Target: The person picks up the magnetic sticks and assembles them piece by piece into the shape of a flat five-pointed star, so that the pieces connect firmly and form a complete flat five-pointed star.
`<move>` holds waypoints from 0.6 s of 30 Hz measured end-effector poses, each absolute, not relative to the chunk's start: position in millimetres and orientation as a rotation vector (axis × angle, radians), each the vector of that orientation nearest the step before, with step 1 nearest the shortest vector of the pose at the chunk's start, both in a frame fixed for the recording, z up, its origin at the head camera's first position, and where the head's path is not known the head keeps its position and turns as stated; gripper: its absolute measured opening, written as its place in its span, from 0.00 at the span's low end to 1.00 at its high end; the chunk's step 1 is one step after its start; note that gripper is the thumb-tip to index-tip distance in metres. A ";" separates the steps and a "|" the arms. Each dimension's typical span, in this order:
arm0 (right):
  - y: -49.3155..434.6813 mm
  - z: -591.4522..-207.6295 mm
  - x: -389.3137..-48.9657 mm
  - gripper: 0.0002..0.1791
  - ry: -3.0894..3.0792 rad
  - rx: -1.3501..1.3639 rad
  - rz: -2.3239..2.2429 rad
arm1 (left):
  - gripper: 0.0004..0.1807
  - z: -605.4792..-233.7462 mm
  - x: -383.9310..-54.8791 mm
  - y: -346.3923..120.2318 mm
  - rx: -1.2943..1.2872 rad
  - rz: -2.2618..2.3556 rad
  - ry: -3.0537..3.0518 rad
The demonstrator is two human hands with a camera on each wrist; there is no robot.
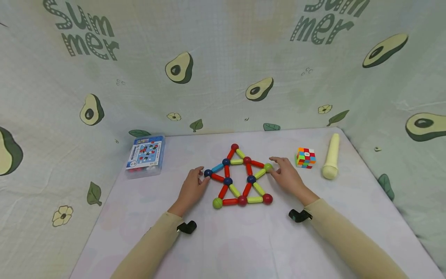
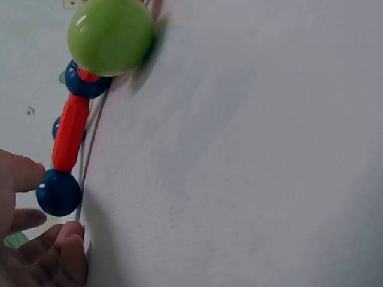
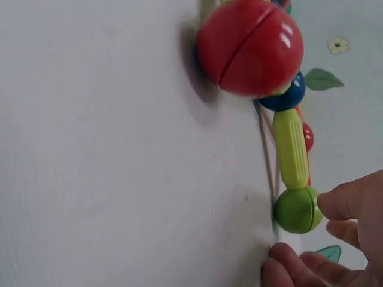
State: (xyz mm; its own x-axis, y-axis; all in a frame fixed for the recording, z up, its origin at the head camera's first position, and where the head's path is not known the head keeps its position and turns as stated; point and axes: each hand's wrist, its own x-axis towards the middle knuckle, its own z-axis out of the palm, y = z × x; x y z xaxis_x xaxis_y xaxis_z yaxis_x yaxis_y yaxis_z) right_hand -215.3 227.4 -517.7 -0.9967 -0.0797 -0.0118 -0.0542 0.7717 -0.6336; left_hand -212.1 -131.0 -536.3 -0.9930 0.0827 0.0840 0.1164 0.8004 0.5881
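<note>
A star-shaped figure of magnetic rods and balls lies on the table, its red rods (image 1: 229, 202), yellow-green rods (image 1: 255, 199) and one light blue rod (image 1: 217, 167) joined by coloured balls. My left hand (image 1: 192, 190) is at its left point, thumb tip against a dark blue ball (image 2: 58, 192), other fingers loosely bent beside it. At the right point, the thumb of my right hand (image 1: 287, 176) touches a green ball (image 3: 297, 210); the index finger reaches past it, apart from the ball. Nearer me are another green ball (image 1: 217, 203) and a red ball (image 1: 267, 199).
A clear plastic box (image 1: 145, 156) with a printed blue label stands at the back left. To the right are a Rubik's cube (image 1: 306, 157) and a pale yellow microphone-shaped object (image 1: 331, 157). Avocado-print cloth (image 1: 223, 104) hangs behind the table.
</note>
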 end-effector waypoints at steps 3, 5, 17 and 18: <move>233.4 -521.0 -221.5 0.25 2.867 -0.133 -1.060 | 0.24 -536.9 -219.5 -131.0 -0.182 -0.997 -2.921; 234.8 -522.1 -223.6 0.23 2.837 -0.143 -1.082 | 0.21 -537.1 -222.2 -130.8 -0.194 -1.014 -2.919; 238.5 -525.4 -228.8 0.22 2.815 -0.182 -1.060 | 0.19 -534.9 -229.8 -136.1 -0.213 -1.116 -2.914; 238.6 -525.5 -228.9 0.21 2.812 -0.186 -1.060 | 0.19 -535.3 -230.3 -136.8 -0.207 -1.126 -2.920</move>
